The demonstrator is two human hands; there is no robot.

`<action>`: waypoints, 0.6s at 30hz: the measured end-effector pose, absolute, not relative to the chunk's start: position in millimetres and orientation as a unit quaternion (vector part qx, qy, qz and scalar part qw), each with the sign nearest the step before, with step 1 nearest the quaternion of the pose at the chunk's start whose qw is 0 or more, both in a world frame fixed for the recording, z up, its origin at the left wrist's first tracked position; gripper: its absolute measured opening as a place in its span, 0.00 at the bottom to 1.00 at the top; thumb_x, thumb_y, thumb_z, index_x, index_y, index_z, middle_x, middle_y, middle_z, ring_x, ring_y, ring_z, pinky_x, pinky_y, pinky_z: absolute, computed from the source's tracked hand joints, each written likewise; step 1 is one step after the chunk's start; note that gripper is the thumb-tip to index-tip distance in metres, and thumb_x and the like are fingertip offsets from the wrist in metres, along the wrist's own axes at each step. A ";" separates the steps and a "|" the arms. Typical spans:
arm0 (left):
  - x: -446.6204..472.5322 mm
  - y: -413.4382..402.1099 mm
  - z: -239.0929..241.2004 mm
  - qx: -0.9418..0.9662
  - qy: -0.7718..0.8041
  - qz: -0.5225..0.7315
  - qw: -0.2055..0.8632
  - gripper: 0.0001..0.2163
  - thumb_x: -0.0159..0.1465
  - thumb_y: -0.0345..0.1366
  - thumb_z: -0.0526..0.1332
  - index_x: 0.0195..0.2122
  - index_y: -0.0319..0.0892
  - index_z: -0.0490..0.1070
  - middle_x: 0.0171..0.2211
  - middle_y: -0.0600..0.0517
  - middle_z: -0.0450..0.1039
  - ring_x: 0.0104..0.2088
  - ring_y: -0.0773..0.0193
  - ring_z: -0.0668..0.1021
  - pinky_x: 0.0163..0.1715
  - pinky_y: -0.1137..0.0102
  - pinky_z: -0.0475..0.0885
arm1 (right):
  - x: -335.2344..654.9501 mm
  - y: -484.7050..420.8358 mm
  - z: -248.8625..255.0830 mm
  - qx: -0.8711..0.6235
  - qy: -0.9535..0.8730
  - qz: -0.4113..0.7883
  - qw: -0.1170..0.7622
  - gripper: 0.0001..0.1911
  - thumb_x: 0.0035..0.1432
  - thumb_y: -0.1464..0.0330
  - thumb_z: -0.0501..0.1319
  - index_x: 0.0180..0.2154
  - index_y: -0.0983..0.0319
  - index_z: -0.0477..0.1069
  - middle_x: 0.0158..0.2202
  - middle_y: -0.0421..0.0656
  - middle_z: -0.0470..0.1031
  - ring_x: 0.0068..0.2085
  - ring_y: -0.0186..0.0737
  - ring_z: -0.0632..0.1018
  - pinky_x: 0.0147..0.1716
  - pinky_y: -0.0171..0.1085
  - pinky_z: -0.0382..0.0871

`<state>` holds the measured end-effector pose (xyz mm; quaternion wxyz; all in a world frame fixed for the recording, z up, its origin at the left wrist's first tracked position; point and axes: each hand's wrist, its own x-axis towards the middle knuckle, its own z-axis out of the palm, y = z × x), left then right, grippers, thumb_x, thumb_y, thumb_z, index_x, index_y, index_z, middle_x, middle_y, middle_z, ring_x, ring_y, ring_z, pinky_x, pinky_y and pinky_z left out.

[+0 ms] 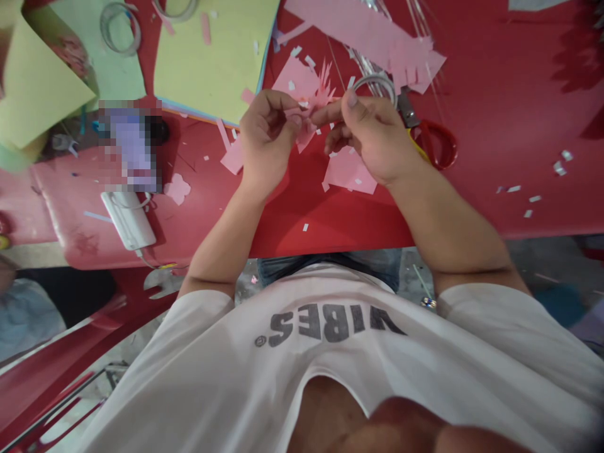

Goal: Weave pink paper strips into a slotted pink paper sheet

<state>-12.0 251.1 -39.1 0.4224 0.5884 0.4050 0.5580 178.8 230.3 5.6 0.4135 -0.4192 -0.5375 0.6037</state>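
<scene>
A piece of pink paper with a spiky fringed end (pixel 324 88) is pinched between the thumb and fingers of my left hand (pixel 268 141). My right hand (pixel 375 135) reaches in from the other side, its index fingertip at the paper's lower end and its thumb raised apart. Just beyond my right hand lies a roll of tape (pixel 377 82). Scissors with red and yellow handles (pixel 441 145) rest beside my right wrist, partly hidden by it. Below my hands a pink paper piece (pixel 352 171) lies on the red table (pixel 509 126).
Yellow sheets (pixel 212 56) are stacked at the back left. A large pink strip (pixel 358 31) with a cut edge lies at the back. On the left are a white power bank (pixel 128 220) with a cable, a blurred purple object (pixel 132 148) and another tape roll (pixel 119 28). White scraps are scattered about.
</scene>
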 end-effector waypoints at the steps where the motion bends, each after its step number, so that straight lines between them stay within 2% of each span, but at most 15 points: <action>1: -11.8 250.8 -38.7 0.591 0.404 0.557 0.421 0.17 0.60 0.60 0.67 0.38 0.55 0.71 0.34 0.53 0.74 0.32 0.60 0.76 0.33 0.58 0.74 | 178.8 230.6 5.0 -0.419 -0.534 0.605 0.417 0.25 0.60 0.40 0.57 0.32 0.51 0.78 0.32 0.41 0.77 0.30 0.42 0.78 0.33 0.43 0.73; 7: -12.0 251.6 -38.7 0.602 0.393 0.563 0.407 0.18 0.59 0.60 0.67 0.39 0.56 0.72 0.36 0.53 0.75 0.36 0.58 0.77 0.35 0.57 0.75 | 179.5 231.5 3.3 -0.418 -0.525 0.611 0.419 0.24 0.60 0.41 0.57 0.32 0.51 0.78 0.32 0.41 0.77 0.30 0.43 0.77 0.31 0.43 0.73; 11: -12.8 253.6 -41.4 0.604 0.400 0.558 0.405 0.17 0.59 0.59 0.68 0.40 0.57 0.72 0.37 0.54 0.75 0.38 0.58 0.76 0.37 0.57 0.74 | 180.4 232.2 3.6 -0.399 -0.525 0.615 0.432 0.23 0.61 0.42 0.57 0.32 0.51 0.79 0.37 0.42 0.78 0.29 0.42 0.77 0.30 0.43 0.73; 14: -13.5 253.6 -40.5 0.603 0.401 0.552 0.414 0.14 0.61 0.56 0.68 0.40 0.57 0.71 0.37 0.53 0.75 0.39 0.57 0.75 0.38 0.57 0.73 | 180.5 232.5 3.6 -0.394 -0.525 0.615 0.436 0.23 0.61 0.43 0.58 0.33 0.52 0.79 0.40 0.42 0.79 0.29 0.41 0.77 0.30 0.43 0.72; 18: -16.0 252.8 -36.5 0.605 0.392 0.555 0.414 0.09 0.62 0.48 0.68 0.40 0.56 0.72 0.38 0.53 0.74 0.40 0.57 0.75 0.38 0.59 0.73 | 180.0 231.8 4.2 -0.400 -0.530 0.608 0.436 0.24 0.61 0.42 0.57 0.33 0.53 0.79 0.39 0.43 0.79 0.29 0.42 0.77 0.31 0.44 0.72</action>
